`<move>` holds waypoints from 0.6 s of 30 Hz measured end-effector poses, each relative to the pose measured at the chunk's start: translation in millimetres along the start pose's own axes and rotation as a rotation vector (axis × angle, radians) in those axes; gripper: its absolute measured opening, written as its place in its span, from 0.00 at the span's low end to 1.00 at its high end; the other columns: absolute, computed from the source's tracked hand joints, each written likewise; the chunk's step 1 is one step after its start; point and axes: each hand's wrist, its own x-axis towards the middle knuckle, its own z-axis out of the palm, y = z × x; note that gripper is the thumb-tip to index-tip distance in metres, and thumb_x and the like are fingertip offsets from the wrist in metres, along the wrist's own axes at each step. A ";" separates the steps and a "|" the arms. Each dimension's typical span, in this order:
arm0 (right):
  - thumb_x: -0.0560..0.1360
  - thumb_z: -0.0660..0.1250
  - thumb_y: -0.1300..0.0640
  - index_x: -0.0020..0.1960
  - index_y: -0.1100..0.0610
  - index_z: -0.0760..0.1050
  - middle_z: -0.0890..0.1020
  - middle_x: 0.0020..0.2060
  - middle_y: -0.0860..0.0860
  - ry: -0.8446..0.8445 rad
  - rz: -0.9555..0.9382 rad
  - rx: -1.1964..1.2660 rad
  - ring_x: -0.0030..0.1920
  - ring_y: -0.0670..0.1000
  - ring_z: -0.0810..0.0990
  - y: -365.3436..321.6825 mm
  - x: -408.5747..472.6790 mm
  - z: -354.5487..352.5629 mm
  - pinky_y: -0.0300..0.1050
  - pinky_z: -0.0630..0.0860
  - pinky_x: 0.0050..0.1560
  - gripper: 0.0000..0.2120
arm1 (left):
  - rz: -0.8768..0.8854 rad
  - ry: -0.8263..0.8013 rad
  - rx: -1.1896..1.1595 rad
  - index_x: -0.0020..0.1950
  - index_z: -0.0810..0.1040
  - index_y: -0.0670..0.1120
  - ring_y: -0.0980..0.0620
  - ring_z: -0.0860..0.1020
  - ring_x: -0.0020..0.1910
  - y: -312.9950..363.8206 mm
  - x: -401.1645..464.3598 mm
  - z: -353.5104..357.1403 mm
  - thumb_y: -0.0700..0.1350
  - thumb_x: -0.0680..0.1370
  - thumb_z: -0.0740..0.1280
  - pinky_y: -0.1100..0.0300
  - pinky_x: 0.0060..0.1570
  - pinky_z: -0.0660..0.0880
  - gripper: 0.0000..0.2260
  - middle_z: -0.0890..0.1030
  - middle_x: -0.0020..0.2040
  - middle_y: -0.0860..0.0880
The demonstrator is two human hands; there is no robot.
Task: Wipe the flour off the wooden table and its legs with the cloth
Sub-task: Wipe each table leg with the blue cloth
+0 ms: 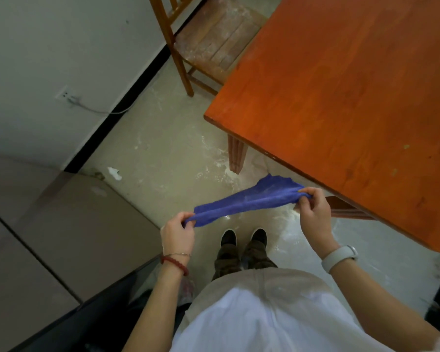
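You stand on the floor [163,148] beside the near corner of the orange wooden desk [353,97], looking straight down at your own shoes. Between your hands hangs the blue cloth [247,201], pulled out into a long, loosely folded strip in the air in front of you — it touches neither the desk nor the floor. Your left hand [177,231] pinches the lower left end of the cloth between thumb and curled fingers; a red bead bracelet and a thin chain sit on that wrist. Your right hand [313,212] pinches the upper right end in the same way, just beside the desk's near edge, with a pale watch [339,257] on its wrist. A flap of the cloth fans out past your right hand toward the desk leg [236,153] at the corner. White flour is smeared on the floor around that leg and under your right hand, and faint pale streaks show on the desk top. Beyond the desk's far-left side stands a wooden chair [214,44], its slatted seat dusted white. A crumpled white scrap [114,173] lies on the floor near the wall [61,47].
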 end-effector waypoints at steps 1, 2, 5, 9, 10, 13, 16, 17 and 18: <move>0.77 0.57 0.67 0.44 0.51 0.68 0.74 0.38 0.49 -0.020 -0.001 -0.004 0.38 0.49 0.74 -1.2 -1.2 0.9 0.39 0.73 0.41 0.11 | 0.000 0.031 0.007 0.48 0.81 0.38 0.44 0.78 0.44 -1.2 -1.1 0.0 0.35 0.73 0.66 0.63 0.42 0.65 0.06 0.82 0.45 0.41; 0.77 0.57 0.67 0.45 0.53 0.69 0.74 0.39 0.48 -0.041 -0.004 -0.013 0.38 0.48 0.74 -2.7 -2.8 1.7 0.36 0.73 0.41 0.10 | -0.004 0.041 0.007 0.48 0.80 0.37 0.45 0.76 0.43 -3.2 -1.0 0.7 0.35 0.74 0.66 0.64 0.43 0.64 0.06 0.80 0.46 0.40; 0.77 0.57 0.68 0.48 0.57 0.70 0.74 0.39 0.47 -0.072 -0.047 -0.065 0.39 0.45 0.74 -6.7 -5.4 2.8 0.29 0.72 0.40 0.07 | -0.058 0.018 -0.066 0.50 0.77 0.38 0.48 0.71 0.43 -11.7 4.4 4.4 0.34 0.75 0.63 0.63 0.46 0.65 0.05 0.74 0.46 0.42; 0.77 0.57 0.68 0.48 0.57 0.71 0.75 0.39 0.46 -0.106 -0.061 -0.119 0.41 0.45 0.74 -9.9 -4.8 1.4 0.34 0.71 0.43 0.09 | -0.242 0.014 -0.423 0.39 0.72 0.49 0.45 0.76 0.43 -14.9 8.6 2.8 0.33 0.76 0.62 0.50 0.48 0.74 0.11 0.76 0.39 0.47; 0.76 0.57 0.68 0.48 0.57 0.72 0.76 0.39 0.46 -0.108 -0.054 -0.116 0.41 0.45 0.75 -10.1 -4.8 0.5 0.36 0.71 0.42 0.09 | -0.249 0.036 -0.458 0.39 0.72 0.49 0.46 0.76 0.43 -13.7 8.2 1.0 0.33 0.76 0.62 0.51 0.47 0.74 0.12 0.76 0.39 0.48; 0.77 0.57 0.67 0.49 0.57 0.72 0.76 0.39 0.47 -0.098 -0.027 -0.115 0.40 0.44 0.75 -11.3 -5.2 -4.1 0.35 0.71 0.41 0.08 | -0.182 0.035 -0.450 0.46 0.72 0.47 0.49 0.75 0.37 -8.0 8.4 -4.1 0.35 0.76 0.63 0.56 0.42 0.73 0.06 0.76 0.37 0.48; 0.77 0.57 0.66 0.52 0.56 0.71 0.77 0.40 0.48 -0.095 -0.005 -0.113 0.41 0.49 0.77 -13.4 -4.2 -11.0 0.39 0.74 0.43 0.09 | -0.033 0.006 -0.405 0.45 0.74 0.48 0.58 0.74 0.33 -5.5 12.3 -11.1 0.34 0.75 0.63 0.67 0.35 0.70 0.09 0.75 0.33 0.50; 0.77 0.57 0.65 0.55 0.55 0.71 0.77 0.41 0.48 -0.109 0.005 -0.139 0.42 0.52 0.78 -12.9 -3.1 -13.7 0.43 0.76 0.44 0.10 | -0.004 -0.019 -0.404 0.42 0.75 0.48 0.61 0.75 0.33 -4.8 13.7 -14.1 0.33 0.75 0.62 0.71 0.35 0.70 0.10 0.76 0.34 0.51; 0.78 0.56 0.66 0.58 0.55 0.72 0.78 0.43 0.49 -0.130 0.005 -0.186 0.42 0.55 0.79 -12.3 -2.4 -17.2 0.48 0.77 0.46 0.12 | 0.015 -0.055 -0.409 0.41 0.76 0.48 0.64 0.75 0.33 -3.5 13.7 -17.9 0.32 0.75 0.62 0.73 0.36 0.69 0.11 0.77 0.36 0.53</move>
